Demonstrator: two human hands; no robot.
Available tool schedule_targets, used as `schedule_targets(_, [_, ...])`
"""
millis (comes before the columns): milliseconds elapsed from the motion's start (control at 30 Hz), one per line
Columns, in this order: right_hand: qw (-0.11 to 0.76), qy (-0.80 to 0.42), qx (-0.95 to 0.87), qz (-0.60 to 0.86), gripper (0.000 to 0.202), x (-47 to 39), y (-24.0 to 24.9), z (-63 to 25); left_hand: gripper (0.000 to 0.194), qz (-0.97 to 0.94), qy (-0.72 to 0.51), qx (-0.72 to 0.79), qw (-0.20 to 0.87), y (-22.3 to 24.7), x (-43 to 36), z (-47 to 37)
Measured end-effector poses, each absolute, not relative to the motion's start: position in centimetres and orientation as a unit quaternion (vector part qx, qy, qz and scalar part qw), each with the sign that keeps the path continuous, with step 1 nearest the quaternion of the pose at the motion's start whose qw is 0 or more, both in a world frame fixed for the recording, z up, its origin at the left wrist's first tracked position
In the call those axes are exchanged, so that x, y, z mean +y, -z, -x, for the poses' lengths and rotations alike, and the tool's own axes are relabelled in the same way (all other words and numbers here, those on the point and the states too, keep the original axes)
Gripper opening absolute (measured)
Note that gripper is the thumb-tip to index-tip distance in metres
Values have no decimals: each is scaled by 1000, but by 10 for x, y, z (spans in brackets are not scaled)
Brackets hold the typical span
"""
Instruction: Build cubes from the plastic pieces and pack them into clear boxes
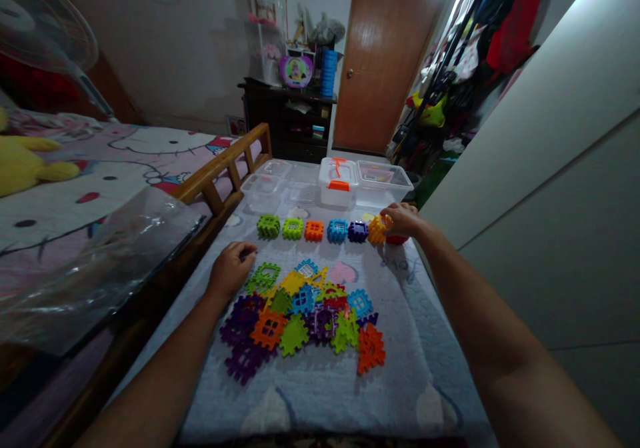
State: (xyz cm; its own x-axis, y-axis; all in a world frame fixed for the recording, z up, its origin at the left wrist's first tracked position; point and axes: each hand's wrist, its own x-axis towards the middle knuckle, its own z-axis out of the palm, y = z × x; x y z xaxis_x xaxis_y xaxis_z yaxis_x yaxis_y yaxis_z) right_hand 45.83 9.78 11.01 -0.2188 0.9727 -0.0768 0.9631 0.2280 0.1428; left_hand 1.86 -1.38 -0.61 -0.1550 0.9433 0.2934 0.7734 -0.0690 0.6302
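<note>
The person's right hand covers part of the yellow-orange block stack and most of the red one at the row's end, so its fingertips and exact grip cannot be made out, while the left hand's fingers curl into shadow and their undersides are hidden. In the loose pile, overlapping pieces such as the dark purple ones conceal one another's edges, and the lettering on the cloth is too small to read surely. The fan and the yellow plush toy are cut off by the left edge.
</note>
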Motion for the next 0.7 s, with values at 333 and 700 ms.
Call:
schedule_targets(333, [62,-37,770,-634,66,91,-116,-459,28,-645,-355,666,118,6,-13,-18])
schedule_targets(700, [-168,118,834,-512,42,-13,-107,-404,27,-649,-349,665,122,4,-15,-19])
